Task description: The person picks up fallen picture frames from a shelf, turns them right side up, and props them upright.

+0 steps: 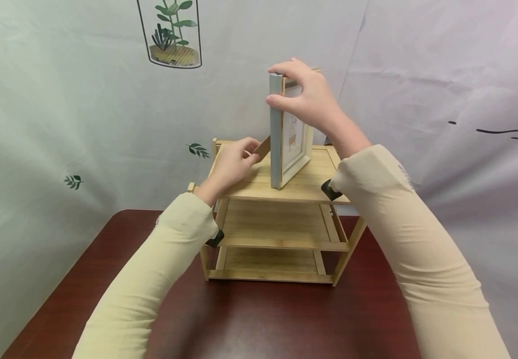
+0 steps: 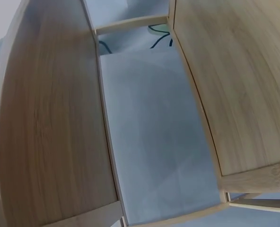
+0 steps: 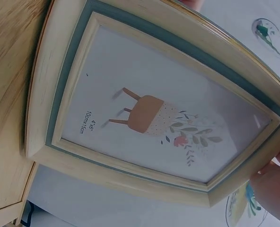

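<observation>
A cream picture frame (image 1: 276, 134) with a blue-grey edge stands upright on the top tier of a wooden shelf rack (image 1: 250, 185). My right hand (image 1: 310, 94) grips its upper part, thumb on the near edge and fingers over the top. Behind the frame, a brown support leg (image 1: 263, 148) sticks out, and my left hand (image 1: 234, 162) pinches it between thumb and fingers. In the right wrist view the picture frame (image 3: 116, 178) shows a potted plant print under its glazing, with part of my right hand (image 3: 275, 189) at its corner. Only shelf boards (image 2: 59, 113) appear in the left wrist view.
The rack's middle tier (image 1: 277, 222) and bottom tier (image 1: 272, 260) lie below, on a dark red table (image 1: 259, 319). A pale printed cloth (image 1: 106, 99) hangs close behind the rack. Small posts (image 1: 191, 187) rise at the rack's left side.
</observation>
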`<state>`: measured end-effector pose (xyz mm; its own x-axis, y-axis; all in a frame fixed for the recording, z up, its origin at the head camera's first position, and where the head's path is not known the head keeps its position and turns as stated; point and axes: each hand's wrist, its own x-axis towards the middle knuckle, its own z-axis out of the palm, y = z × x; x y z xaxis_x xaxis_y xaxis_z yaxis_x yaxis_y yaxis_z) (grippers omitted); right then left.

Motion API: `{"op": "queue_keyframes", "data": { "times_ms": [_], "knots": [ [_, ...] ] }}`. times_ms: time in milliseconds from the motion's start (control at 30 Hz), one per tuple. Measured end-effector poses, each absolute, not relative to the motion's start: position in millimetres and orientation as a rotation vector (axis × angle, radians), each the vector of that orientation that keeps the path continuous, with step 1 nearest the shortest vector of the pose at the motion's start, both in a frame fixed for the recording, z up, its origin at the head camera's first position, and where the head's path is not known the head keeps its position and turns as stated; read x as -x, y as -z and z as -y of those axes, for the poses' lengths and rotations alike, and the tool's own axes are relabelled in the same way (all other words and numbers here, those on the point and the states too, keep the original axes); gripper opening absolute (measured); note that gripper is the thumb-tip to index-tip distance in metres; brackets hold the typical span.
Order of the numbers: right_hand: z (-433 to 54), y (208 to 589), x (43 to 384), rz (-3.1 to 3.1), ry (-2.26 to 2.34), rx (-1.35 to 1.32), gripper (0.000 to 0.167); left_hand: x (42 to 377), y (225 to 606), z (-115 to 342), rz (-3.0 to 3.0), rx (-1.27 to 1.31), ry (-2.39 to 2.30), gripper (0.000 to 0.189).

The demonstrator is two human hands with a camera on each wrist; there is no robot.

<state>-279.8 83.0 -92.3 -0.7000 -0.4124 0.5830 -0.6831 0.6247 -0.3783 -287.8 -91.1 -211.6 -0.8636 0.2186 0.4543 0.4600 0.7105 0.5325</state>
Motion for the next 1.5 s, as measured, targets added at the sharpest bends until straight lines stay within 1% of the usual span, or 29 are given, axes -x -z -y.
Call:
{"op": "queue_keyframes", "data": {
  "times_ms": [267, 500, 767, 1133, 1300, 1500],
  "knots": [
    [-69, 89, 283, 2.436, -0.71, -0.917, 0.048, 294, 210, 95, 2.567, 0.386, 0.802, 0.02],
    [-61, 88, 285, 2.494, -0.7, -0.922, 0.049, 296, 210, 97, 2.577, 0.295, 0.763, 0.019],
    [-50, 89, 288, 2.542, -0.696, -0.909, 0.049, 298, 212, 99, 2.577, 0.262, 0.752, 0.017],
    [-42, 94, 291, 2.498, -0.676, -0.974, 0.047, 298, 215, 99, 2.597, 0.241, 0.753, 0.018],
    [-44, 94, 290, 2.512, -0.68, -0.954, 0.055, 297, 214, 100, 2.598, 0.249, 0.792, 0.022],
    [-59, 94, 290, 2.549, -0.797, -0.86, 0.071, 295, 214, 103, 2.597, 0.271, 0.895, 0.034]
  ]
}}
